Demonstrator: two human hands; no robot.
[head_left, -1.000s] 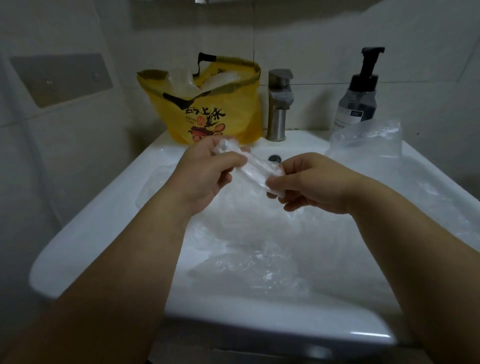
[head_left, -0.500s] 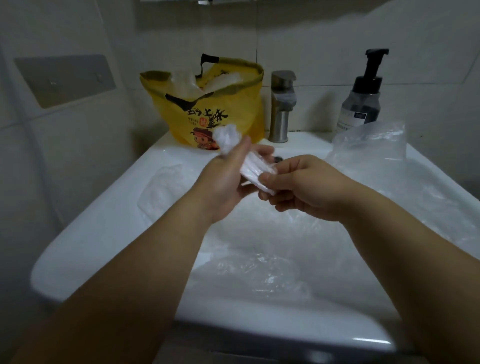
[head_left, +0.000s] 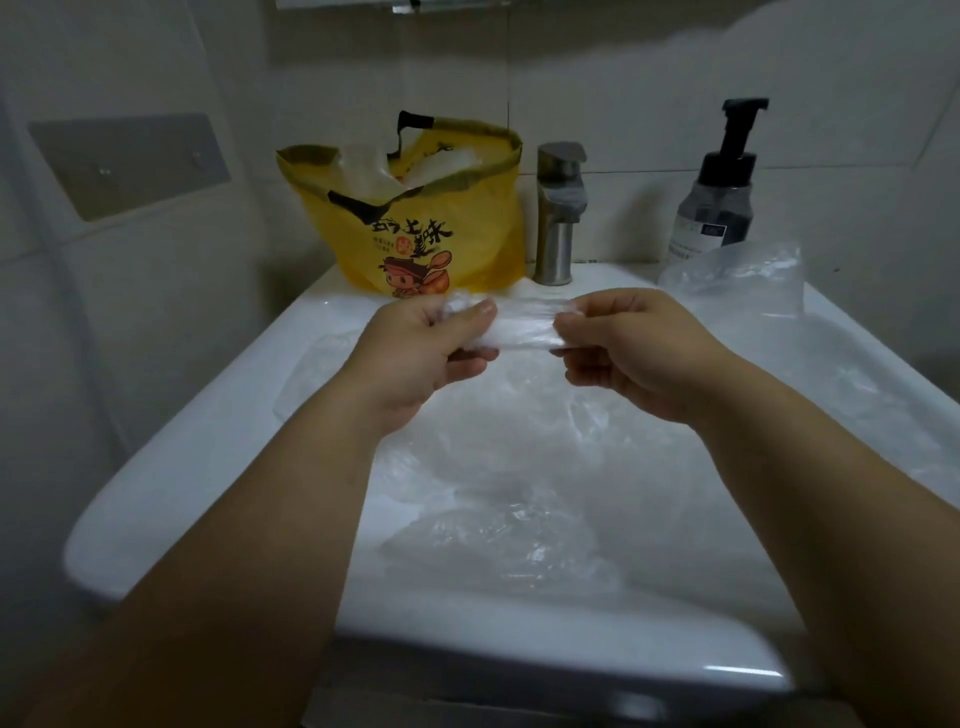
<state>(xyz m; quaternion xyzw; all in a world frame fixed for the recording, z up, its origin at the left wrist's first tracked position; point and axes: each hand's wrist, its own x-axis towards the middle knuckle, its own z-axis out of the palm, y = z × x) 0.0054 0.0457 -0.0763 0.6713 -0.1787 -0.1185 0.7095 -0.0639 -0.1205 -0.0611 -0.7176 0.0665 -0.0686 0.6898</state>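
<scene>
Pinches rolled plastic bag (head_left: 524, 332) over sink (head_left: 208, 431), long axis left to right; one end in left hand (head_left: 421, 358), other in right hand (head_left: 639, 348).

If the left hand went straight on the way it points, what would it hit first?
The left hand would probably meet the yellow bag, close beside the tap; depth is hard to judge.

Clear crinkly plastic bag (head_left: 524, 326), glossy white sink (head_left: 208, 457) — brushed-metal faucet (head_left: 558, 218)
</scene>
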